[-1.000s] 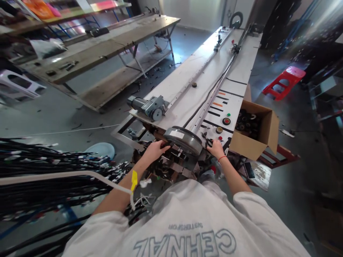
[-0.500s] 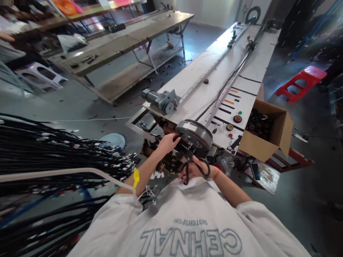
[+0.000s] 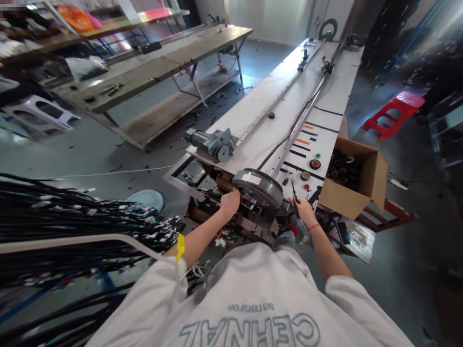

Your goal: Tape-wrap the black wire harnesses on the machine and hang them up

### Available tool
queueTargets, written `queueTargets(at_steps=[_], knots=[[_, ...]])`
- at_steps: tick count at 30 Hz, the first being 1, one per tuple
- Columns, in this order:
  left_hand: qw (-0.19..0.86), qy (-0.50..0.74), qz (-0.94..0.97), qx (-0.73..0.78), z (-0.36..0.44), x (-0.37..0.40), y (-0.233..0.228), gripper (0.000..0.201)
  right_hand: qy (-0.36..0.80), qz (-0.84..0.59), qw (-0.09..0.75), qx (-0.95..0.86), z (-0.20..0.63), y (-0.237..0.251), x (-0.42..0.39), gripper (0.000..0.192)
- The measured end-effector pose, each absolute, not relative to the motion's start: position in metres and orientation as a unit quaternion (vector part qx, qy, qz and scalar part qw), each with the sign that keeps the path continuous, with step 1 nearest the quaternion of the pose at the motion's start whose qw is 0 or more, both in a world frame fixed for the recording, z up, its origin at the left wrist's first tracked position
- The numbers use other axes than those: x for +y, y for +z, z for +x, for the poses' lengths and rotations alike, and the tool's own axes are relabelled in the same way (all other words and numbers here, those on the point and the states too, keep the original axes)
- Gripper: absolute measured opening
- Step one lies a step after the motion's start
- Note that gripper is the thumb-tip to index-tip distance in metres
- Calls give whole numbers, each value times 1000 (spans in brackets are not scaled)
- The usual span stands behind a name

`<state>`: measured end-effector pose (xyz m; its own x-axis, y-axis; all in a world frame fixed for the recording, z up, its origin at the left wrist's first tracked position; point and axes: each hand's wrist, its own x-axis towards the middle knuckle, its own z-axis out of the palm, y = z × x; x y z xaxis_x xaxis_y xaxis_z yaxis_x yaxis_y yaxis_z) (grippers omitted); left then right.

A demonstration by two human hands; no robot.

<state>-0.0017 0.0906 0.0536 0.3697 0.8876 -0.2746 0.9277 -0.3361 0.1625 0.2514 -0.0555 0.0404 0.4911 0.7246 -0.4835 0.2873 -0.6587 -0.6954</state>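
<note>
We see the round grey metal wheel at the near end of the long white counter. Left hand grips closed beside it; right hand pinches thin black scissors, right of the wheel, near a cardboard box.

**Grey wheel and black scissors at the near end of the bench**

We see a round grey wheel lying flat at the near end of the long white bench, with a white label on its top face and a dark rim around it. It sits on a cluttered metal frame just below the bench edge. Our left hand rests against its left side, fingers curled onto the parts beneath the rim. Our right hand, just right of the wheel, grips black scissors, which point up and away over the bench's near edge.
</note>
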Motion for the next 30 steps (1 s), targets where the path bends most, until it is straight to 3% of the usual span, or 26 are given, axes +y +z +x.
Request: queueTargets(at_steps=[3,5,7,10,12,14,16,20,25,30], knots=[[159,-74,794,583,5,90,46,29,271,-884,129,-357,272,47,-21,28],[153,-48,793,587,3,86,41,34,216,-884,158,-384,270,60,-14,32],[135,-15,806,576,-3,79,38,43,178,-856,252,-416,257,77,-20,28],[110,3,829,549,-17,69,44,47,295,-748,379,-457,219,94,-39,31],[110,-3,842,528,-29,63,55,46,459,-652,397,-455,185,92,-44,39],[114,0,861,495,-44,56,67,43,580,-572,396,-423,149,80,-37,32],[117,15,878,463,-65,48,76,41,640,-530,420,-364,117,64,-17,23],[114,53,888,443,-127,27,74,47,733,-438,478,-207,82,46,34,26],[86,97,888,441,-226,-5,44,47,725,-393,559,-87,72,49,66,15],[69,37,820,568,-299,-43,5,33,639,-399,654,-68,69,45,66,16]])
